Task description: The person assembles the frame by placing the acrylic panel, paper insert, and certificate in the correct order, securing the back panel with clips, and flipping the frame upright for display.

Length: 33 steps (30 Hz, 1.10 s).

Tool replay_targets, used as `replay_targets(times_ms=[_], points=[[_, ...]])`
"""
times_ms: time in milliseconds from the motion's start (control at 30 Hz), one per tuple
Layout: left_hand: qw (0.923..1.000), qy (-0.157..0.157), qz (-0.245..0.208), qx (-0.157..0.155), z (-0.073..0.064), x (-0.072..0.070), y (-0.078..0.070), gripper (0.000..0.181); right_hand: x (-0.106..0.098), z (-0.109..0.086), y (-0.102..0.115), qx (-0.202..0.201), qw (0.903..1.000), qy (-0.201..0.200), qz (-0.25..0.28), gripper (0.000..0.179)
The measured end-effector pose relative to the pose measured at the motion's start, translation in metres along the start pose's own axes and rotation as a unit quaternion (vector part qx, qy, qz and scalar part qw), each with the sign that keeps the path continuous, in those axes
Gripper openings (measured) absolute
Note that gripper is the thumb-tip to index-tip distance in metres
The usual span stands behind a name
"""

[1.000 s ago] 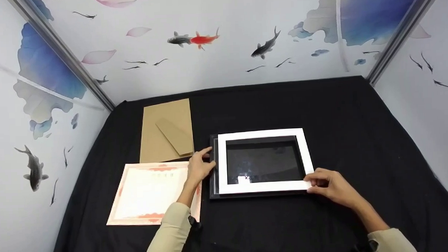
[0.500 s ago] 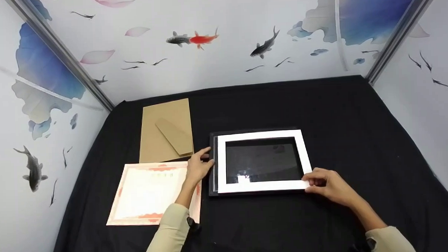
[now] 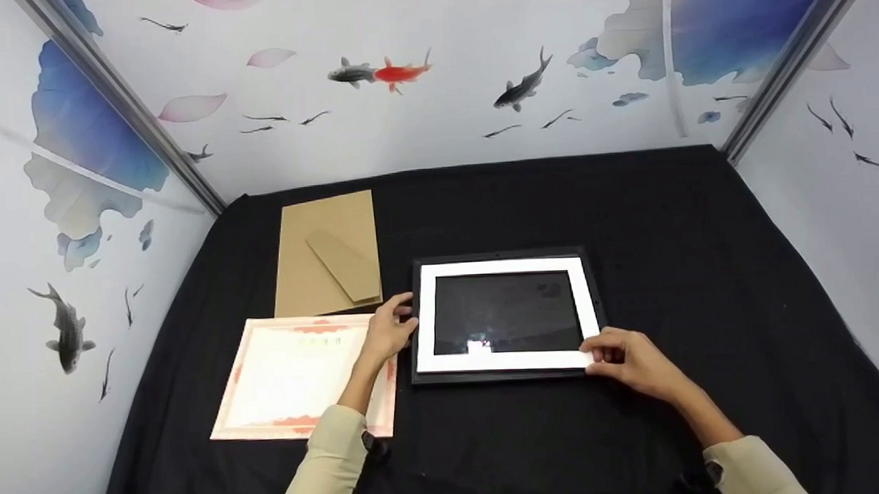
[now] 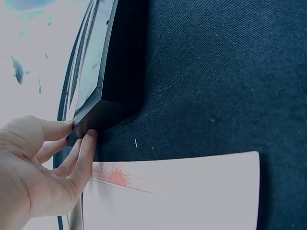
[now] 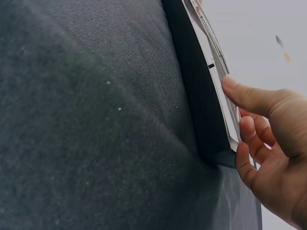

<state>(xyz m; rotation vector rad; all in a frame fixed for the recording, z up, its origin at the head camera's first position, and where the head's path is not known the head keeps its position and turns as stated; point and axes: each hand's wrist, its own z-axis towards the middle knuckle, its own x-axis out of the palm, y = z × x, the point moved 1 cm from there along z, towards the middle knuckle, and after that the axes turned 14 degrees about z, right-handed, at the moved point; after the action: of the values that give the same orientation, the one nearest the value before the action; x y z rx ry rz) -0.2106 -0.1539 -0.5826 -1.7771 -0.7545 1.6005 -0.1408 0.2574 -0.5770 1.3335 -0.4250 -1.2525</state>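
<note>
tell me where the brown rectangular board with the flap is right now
In the head view, the brown rectangular board lies left of centre, just beyond the pink-bordered white paper sheet and left of the black rectangular frame.

Illegible characters (image 3: 322, 342) on bordered sheet (image 3: 291, 387)

White over black, tan and reddish pink alongside.
Shows plain white on the mat (image 3: 502, 361), black on the frame (image 3: 502, 376) and cloth (image 3: 520, 449), tan on the backing board (image 3: 302, 277), a red-patched pink border around the pale sheet (image 3: 290, 380), beige on the sleeves (image 3: 322, 452), grey and red fish on the white walls (image 3: 443, 133).
</note>
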Motion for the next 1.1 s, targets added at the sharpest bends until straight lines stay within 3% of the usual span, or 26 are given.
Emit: replay_targets(times_ms=[267, 567, 667, 800, 900, 1100], points=[[0.9987, -0.015, 0.043, 0.021, -0.003, 0.0, -0.001, 0.047, -0.004, 0.007, -0.003, 0.053, 0.998, 0.016, -0.032, 0.023], [0.9962, 0.032, 0.053, 0.061, -0.014, -0.003, -0.006, 0.064, -0.013, 0.012, -0.005, 0.062, 0.9971, 0.043, -0.01, 0.025], [0.9958, 0.046, 0.053, 0.06, -0.016, -0.004, -0.006, 0.068, -0.017, 0.012, -0.007, 0.049, 0.9984, 0.028, 0.011, 0.028], [0.9952, 0.061, 0.062, 0.045, -0.019, -0.004, -0.005, 0.075, -0.023, 0.01, -0.007, 0.04, 0.9983, -0.026, 0.034, 0.031], [0.9947, 0.067, 0.067, 0.037, -0.02, -0.002, -0.004, 0.08, -0.025, 0.008, 0.0, 0.051, 0.9962, -0.055, 0.043, 0.036], [0.995, 0.065, 0.064, 0.041, -0.019, 0.001, -0.003, 0.084, -0.025, 0.006, 0.007, 0.076, 0.9937, -0.07, 0.043, 0.048]])
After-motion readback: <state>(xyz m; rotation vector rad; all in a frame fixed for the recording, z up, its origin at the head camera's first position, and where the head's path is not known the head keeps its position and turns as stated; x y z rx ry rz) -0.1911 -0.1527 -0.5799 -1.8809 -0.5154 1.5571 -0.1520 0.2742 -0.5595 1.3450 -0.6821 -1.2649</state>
